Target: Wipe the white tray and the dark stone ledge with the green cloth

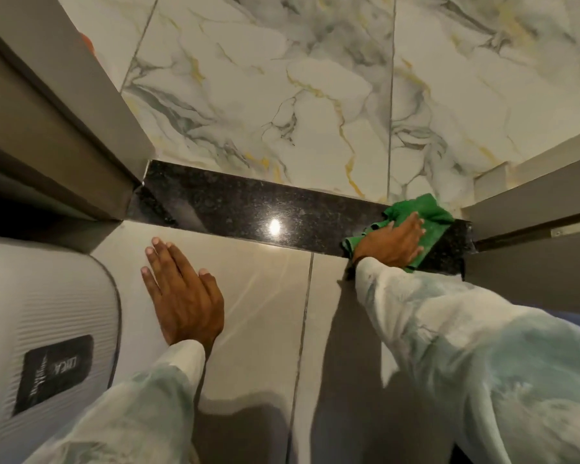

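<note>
Head view, ledge-wiping stage. Nearest, the left hand (181, 296) lies flat with fingers spread on the grey tiled surface (265, 296), holding nothing and apparently bracing. Beside it at lower left sits a white ribbed unit (47, 296) with a dark label; whether this is the white tray cannot be told. Beyond, the right hand (394, 244) presses palm-down on the bunched green cloth (429, 219) at the right end of the dark stone ledge (248, 209). Judged progress: 1 end is under the cloth; the remaining ledge looks glossy, its wiped state undeterminable. Farthest, marble wall tiles (282, 95).
</note>
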`<action>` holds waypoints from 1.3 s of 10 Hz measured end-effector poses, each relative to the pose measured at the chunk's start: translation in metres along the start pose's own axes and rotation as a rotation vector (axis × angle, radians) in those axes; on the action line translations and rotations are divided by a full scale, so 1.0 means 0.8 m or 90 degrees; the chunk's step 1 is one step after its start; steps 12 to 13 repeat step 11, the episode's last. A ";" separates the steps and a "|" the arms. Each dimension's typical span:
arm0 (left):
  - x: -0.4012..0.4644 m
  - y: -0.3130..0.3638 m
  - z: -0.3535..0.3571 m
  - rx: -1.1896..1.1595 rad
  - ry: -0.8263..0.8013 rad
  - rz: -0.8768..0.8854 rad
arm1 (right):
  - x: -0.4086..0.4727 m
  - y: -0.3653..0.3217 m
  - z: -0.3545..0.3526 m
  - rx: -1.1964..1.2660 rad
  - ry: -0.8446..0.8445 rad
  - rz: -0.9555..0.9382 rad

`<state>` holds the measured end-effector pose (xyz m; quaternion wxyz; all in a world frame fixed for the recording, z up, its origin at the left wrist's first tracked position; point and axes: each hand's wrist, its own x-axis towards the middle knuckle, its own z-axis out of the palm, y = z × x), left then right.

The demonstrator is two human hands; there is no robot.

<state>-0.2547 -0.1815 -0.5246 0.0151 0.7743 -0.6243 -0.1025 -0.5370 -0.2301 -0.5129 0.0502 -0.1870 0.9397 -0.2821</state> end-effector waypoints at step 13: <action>-0.120 -0.265 -0.579 -0.063 -0.083 -0.246 | -0.544 -0.519 -0.307 -0.210 -0.830 -0.736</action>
